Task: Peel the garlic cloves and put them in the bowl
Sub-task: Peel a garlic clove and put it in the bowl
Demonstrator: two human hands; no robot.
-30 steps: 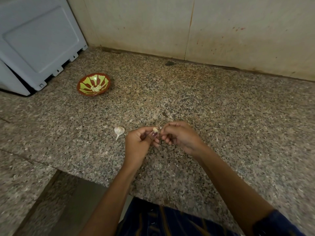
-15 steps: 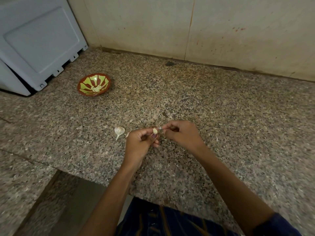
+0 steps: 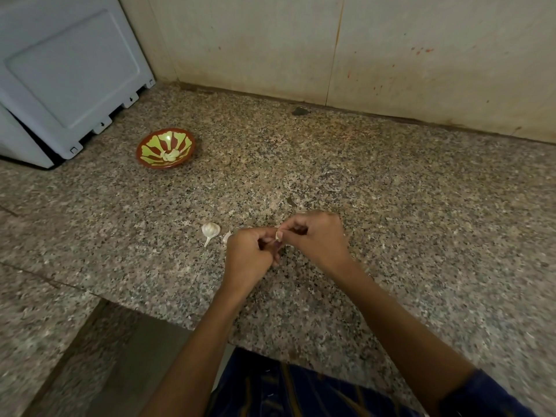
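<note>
Both hands meet just above the speckled granite surface [image 3: 391, 206], near its front edge. The left hand [image 3: 251, 255] has its fingers [image 3: 264, 239] curled inward, and the right hand [image 3: 316, 236] curls toward it from the 3 o'clock side, so that the fingertips of the two touch. Between them sits a small pale garlic clove [image 3: 278, 235], pinched where the thumbs and forefingers come together; only a sliver of it shows, the rest being hidden by the fingers. Whether its skin is on or off cannot be told.

At 9 o'clock from the left hand, just beside it, a garlic bulb [image 3: 210, 230] with a short stem lies on the surface, with a pale scrap [image 3: 227, 236] between it and the knuckles. Well apart at 10 o'clock stands the red and green bowl [image 3: 144, 152], holding a few peeled cloves [image 3: 170, 155] at its middle. A grey plastic appliance [image 3: 69, 70] stands beyond the bowl at the far left.
</note>
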